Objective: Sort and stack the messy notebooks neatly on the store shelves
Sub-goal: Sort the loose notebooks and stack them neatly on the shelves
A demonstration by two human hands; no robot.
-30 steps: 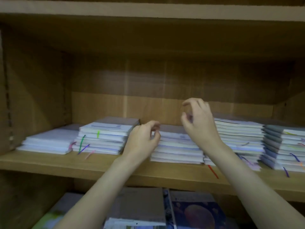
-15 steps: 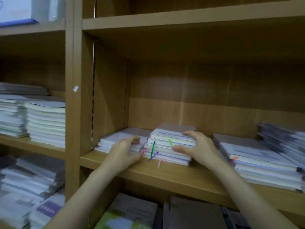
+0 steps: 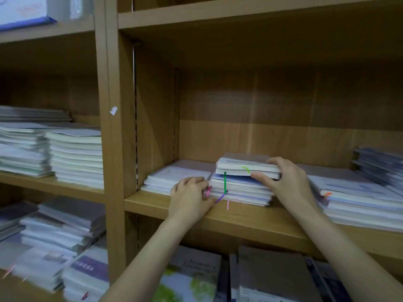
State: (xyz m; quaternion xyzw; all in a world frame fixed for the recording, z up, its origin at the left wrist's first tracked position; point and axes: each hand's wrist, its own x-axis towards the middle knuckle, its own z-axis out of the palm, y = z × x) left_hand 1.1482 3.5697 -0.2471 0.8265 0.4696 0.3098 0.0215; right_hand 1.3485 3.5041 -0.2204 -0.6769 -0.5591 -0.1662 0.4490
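Change since earlier frame: top two notebooks (image 3: 247,168) now raised at the right edge off the pile, previously lying flat; view barely shifted.
Lower shelf (nearest): large books (image 3: 192,273) lying cover-up below the working shelf; titles partly legible, not relevant to the step.
Left hand (image 3: 188,198): pressed against the left edge of the short stack (image 3: 239,192); fingers (image 3: 194,182) curled over the stack's left corner, steadying rather than lifting.
Right hand (image 3: 287,182): fingers wrapped over the right edge of the top notebooks, thumb (image 3: 260,178) slid beneath, so a pinch grip on those books.
Task object: short stack on the middle shelf board (image 3: 250,221), near its front edge; coloured ribbon markers (green, purple, pink) hanging down the front.
Neighbouring piles: low pile (image 3: 172,177) just beside on the left, touching or nearly so; taller pile (image 3: 357,203) on the right, slightly fanned.
Far right: dark-edged pile (image 3: 381,166), blurred, edges uneven.
Left bay: two tall pale stacks (image 3: 72,158), fairly square; blurred heaps (image 3: 56,236) below, untidy.
Progress (judgement): early to middle; several piles squared, short stack under adjustment, right-hand piles and lower-left heaps apparently outstanding.
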